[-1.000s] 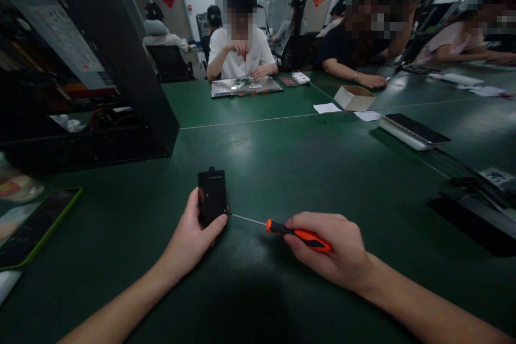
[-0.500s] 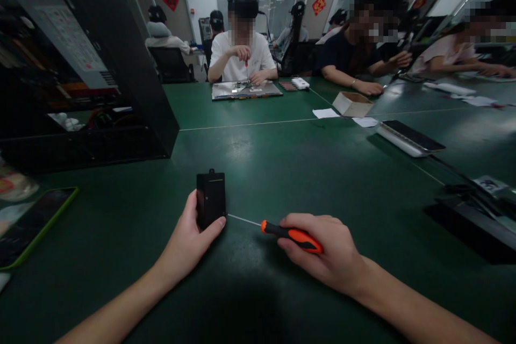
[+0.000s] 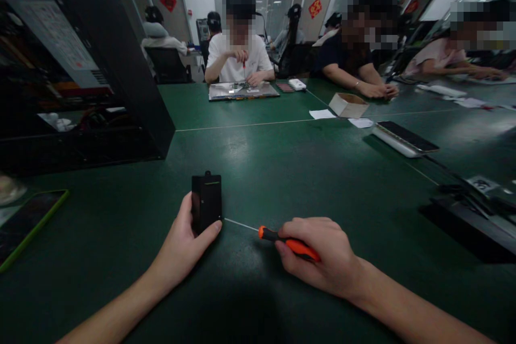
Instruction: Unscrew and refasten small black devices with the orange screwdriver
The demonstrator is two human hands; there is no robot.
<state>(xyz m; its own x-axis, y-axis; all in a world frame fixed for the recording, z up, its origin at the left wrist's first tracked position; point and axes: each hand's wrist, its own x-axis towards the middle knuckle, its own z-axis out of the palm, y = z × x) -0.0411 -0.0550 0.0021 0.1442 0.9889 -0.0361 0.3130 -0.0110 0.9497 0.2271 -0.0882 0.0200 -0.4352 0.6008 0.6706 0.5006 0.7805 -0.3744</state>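
Observation:
My left hand (image 3: 185, 239) is closed around a small black rectangular box (image 3: 207, 201) with a mounting tab on its far end and small screws or holes on its face. The thumb presses on the box's near right corner. In my right hand (image 3: 322, 255) is a screwdriver (image 3: 290, 242) with an orange and black handle, gripped between thumb and fingers. Its thin shaft points left, and the tip is at the lower right edge of the box, by my left thumb. Whether the tip touches the box I cannot tell.
A black computer case (image 3: 137, 64) stands at the left, a green-edged phone (image 3: 32, 226) nearer. Rightward lie a phone on a white block (image 3: 407, 137), a black device with cables (image 3: 475, 215) and a small cardboard box (image 3: 347, 105). Co-workers sit across the green table (image 3: 258, 156).
The whole view has shifted slightly, so things appear a little further left. My grip on the box and the screwdriver is the same. A co-worker at the right has brought both hands together.

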